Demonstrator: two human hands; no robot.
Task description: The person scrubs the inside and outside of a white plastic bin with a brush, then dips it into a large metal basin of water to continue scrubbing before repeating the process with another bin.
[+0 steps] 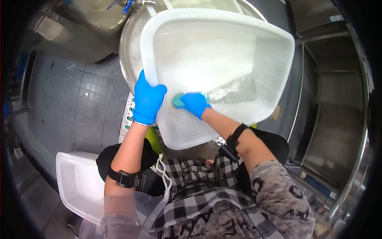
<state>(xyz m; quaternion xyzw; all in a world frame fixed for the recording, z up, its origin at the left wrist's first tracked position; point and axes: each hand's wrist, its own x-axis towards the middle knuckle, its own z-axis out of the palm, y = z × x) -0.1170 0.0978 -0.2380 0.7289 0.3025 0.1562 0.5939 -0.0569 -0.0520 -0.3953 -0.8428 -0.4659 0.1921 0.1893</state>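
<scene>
Left hand [149, 97] gripping white basket's [207, 44] rim, right hand [195, 104] pressing green pad [178, 101] against its inside

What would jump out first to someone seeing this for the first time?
Probably the large white plastic basket, tilted open across the middle. Next, two bright blue gloves: the left hand clasps its rim, while the right hand holds a green scrubbing pad inside.

Bright overhead-type glare washes out the perforated white plastic basket [207, 44] near centre; fisheye edges curve and darken; blur at ten o'clock.
</scene>
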